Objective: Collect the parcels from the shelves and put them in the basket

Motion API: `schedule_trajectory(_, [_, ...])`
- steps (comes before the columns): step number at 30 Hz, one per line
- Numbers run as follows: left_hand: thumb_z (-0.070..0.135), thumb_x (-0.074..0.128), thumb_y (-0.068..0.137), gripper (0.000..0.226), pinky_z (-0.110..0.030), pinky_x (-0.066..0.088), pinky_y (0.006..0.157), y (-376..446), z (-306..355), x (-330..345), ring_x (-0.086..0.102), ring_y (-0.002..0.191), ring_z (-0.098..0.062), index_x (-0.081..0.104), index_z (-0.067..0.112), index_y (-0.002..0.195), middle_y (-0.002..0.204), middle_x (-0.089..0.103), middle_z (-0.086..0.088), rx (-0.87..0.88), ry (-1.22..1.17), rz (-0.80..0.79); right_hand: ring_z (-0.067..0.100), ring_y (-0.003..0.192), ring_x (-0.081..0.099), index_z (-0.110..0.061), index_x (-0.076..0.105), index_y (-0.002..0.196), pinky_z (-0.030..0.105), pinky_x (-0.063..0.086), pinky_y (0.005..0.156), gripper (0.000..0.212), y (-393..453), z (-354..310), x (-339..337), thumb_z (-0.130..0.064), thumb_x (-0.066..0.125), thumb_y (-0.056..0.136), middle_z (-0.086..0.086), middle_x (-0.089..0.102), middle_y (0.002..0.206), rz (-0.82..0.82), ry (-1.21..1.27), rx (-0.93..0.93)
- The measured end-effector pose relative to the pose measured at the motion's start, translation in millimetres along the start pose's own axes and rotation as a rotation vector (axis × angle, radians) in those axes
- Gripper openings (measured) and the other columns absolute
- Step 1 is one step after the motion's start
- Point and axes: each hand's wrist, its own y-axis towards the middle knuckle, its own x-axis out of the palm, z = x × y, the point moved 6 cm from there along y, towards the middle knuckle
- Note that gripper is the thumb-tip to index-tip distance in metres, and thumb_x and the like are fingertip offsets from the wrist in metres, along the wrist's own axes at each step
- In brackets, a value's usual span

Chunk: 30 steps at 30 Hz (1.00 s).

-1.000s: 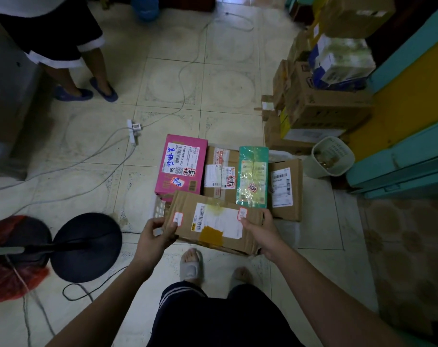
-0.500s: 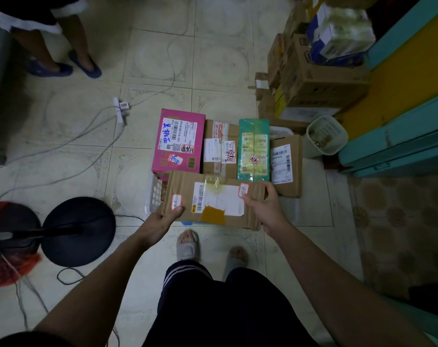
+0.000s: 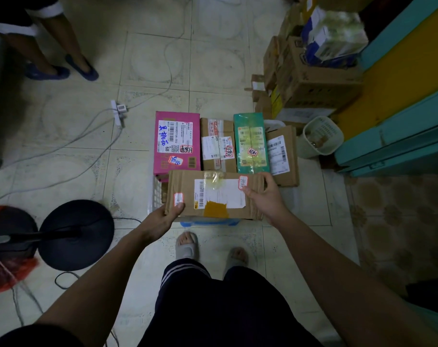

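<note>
Seen from above on a tiled floor: a brown cardboard parcel with a white shipping label, held level between two bare hands over the near end of a white basket. Left hand at the parcel's near left corner, thumb pressed on the top face beside a small red-edged sticker, remaining fingers hidden beneath. Right hand clasping the right end, thumb laid across the label's edge, fingers curled over the far corner. Already packed side by side in the basket beyond the held parcel: a pink box with blue handwriting, a taped brown box, a green packet and a labelled brown carton, the held parcel overlapping their near edges. A strip of blue showing just under the parcel's near side. Sandalled feet and dark trousers directly below. To the left, a round black stand base with a red bag next to it, grey cables and a power strip trailing across the tiles. Top left, a second person's legs in blue slippers. To the right, stacked cartons, a pale wastebasket and teal-and-yellow shelving.
</note>
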Motion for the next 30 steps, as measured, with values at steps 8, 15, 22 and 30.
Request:
schedule_trajectory(8, [0.065,0.046,0.094,0.068,-0.030,0.033,0.107,-20.8,17.2,-3.1,0.049,0.128,-0.015,0.041,0.026,0.149,0.139,0.053,0.004,0.063,-0.055,-0.076,0.021,0.108,0.066,-0.021,0.054,0.119,0.050,0.057,0.091,0.051,-14.7,-7.6,-16.8,-0.024,0.084,0.078,0.002,0.068,0.118,-0.072,-0.017,-0.013])
schedule_trajectory(15, [0.055,0.062,0.089,0.055,-0.053,0.050,0.103,-33.7,51.7,-49.9,0.069,0.111,-0.032,0.056,0.024,0.135,0.121,0.071,-0.011,0.000,-0.145,-0.304,0.026,0.100,0.071,-0.024,0.056,0.111,0.049,0.060,0.078,0.040,-23.8,-21.1,-63.1,-0.025,0.081,0.081,0.006,0.071,0.112,-0.186,0.029,0.113])
schedule_trajectory(22, [0.054,0.080,0.075,0.084,-0.041,0.055,0.095,-7.7,170.8,-53.0,0.061,0.122,-0.022,0.043,0.035,0.148,0.141,0.055,0.001,0.314,-0.364,-0.039,0.034,0.079,0.073,-0.007,0.048,0.112,0.041,0.063,0.070,0.020,-36.6,-44.2,-17.2,-0.002,0.060,0.096,0.024,0.061,0.113,-0.128,0.406,0.181])
schedule_trajectory(30, [0.023,0.079,0.081,0.083,-0.058,0.039,0.111,35.7,163.2,-4.5,0.026,0.143,-0.038,0.033,0.029,0.150,0.157,0.022,-0.009,0.300,0.073,0.386,0.027,0.093,0.065,-0.013,0.050,0.114,0.045,0.060,0.077,0.014,-40.7,-74.5,43.3,-0.016,0.050,0.100,0.008,0.060,0.109,0.083,0.063,0.196])
